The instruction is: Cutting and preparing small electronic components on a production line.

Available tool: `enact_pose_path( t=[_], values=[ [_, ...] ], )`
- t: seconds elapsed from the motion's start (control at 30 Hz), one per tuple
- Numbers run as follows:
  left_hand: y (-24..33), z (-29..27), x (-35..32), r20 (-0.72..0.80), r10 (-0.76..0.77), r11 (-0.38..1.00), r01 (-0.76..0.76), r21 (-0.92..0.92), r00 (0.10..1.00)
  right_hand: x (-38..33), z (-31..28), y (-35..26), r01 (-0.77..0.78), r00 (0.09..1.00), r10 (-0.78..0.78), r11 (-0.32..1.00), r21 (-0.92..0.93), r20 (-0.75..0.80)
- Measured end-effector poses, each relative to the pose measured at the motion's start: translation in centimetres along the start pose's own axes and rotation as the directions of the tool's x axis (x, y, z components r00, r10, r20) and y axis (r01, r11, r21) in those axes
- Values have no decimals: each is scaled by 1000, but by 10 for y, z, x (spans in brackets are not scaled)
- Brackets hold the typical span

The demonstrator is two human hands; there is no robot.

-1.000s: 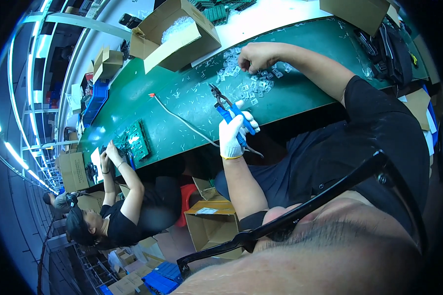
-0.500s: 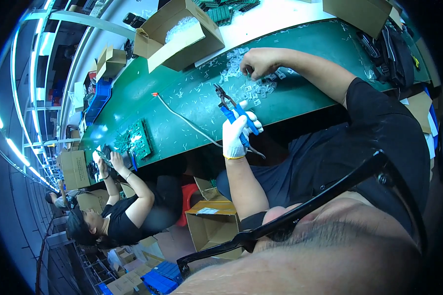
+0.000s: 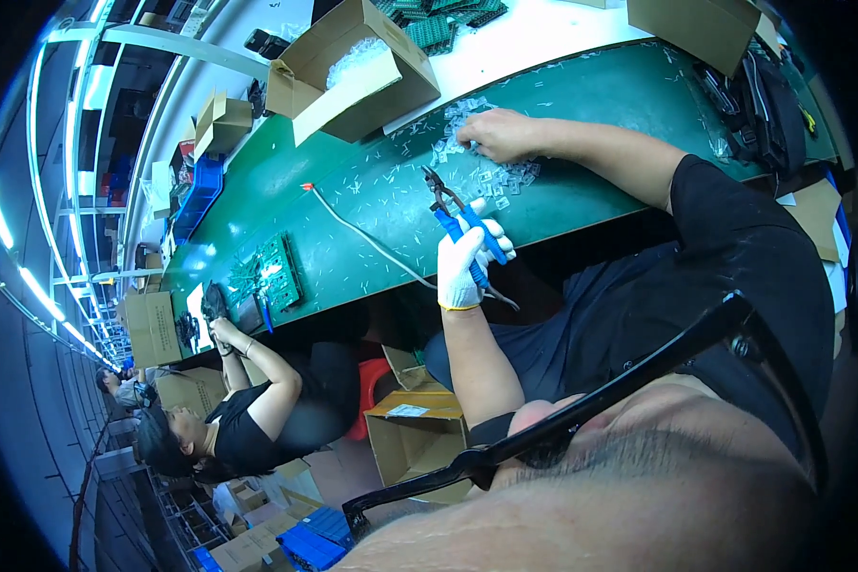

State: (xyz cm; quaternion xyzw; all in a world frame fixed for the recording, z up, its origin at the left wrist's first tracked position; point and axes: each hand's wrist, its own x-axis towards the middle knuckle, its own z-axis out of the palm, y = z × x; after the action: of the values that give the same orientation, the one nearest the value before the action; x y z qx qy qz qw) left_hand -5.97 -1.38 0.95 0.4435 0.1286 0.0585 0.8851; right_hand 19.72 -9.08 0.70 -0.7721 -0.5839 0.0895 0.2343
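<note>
My left hand (image 3: 463,264), in a white glove, is wrapped round blue-handled cutting pliers (image 3: 482,238). The dark jaws point up and away over the green table (image 3: 343,250). Bare and curled, my right hand (image 3: 501,134) rests at the heap of small clear plastic pieces (image 3: 507,179). Its fingertips are together among the pieces at the heap's left side; whatever they grip is hidden. Thin whitish slivers lie scattered round the heap. A grey cable (image 3: 370,240) with an orange-red tip runs across the table left of the pliers.
Beyond the heap stands an open cardboard box (image 3: 353,95) with clear material in it. Green gridded parts (image 3: 431,34) lie behind. At left, a co-worker (image 3: 257,400) sits by a green board (image 3: 278,270). A black bag (image 3: 767,110) lies at right, an open carton (image 3: 410,443) below.
My right hand has shifted slightly left, its fingertips now at the heap's left side. The gloved hand and pliers hold nearly the same pose. The co-worker's hands have moved, and the view has shifted slightly.
</note>
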Motion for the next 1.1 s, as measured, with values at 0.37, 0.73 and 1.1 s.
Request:
enact_pose_path(
  t=[0.37, 0.73, 1.1],
  values=[
    [-2, -2, 1, 0, 7, 1000, -7, -7, 1000, -5, -3, -13, -44, 999, 46, 996, -78, 26],
    [-3, -1, -1, 128, -76, 997, 80, -21, 989, 2, -21, -14, -354, 932, 131, 115, 928, 339],
    [-3, 1, -1, 126, -108, 994, 110, -10, 986, -4, -34, -24, -324, 945, 31, 206, 923, 325]
  ],
)
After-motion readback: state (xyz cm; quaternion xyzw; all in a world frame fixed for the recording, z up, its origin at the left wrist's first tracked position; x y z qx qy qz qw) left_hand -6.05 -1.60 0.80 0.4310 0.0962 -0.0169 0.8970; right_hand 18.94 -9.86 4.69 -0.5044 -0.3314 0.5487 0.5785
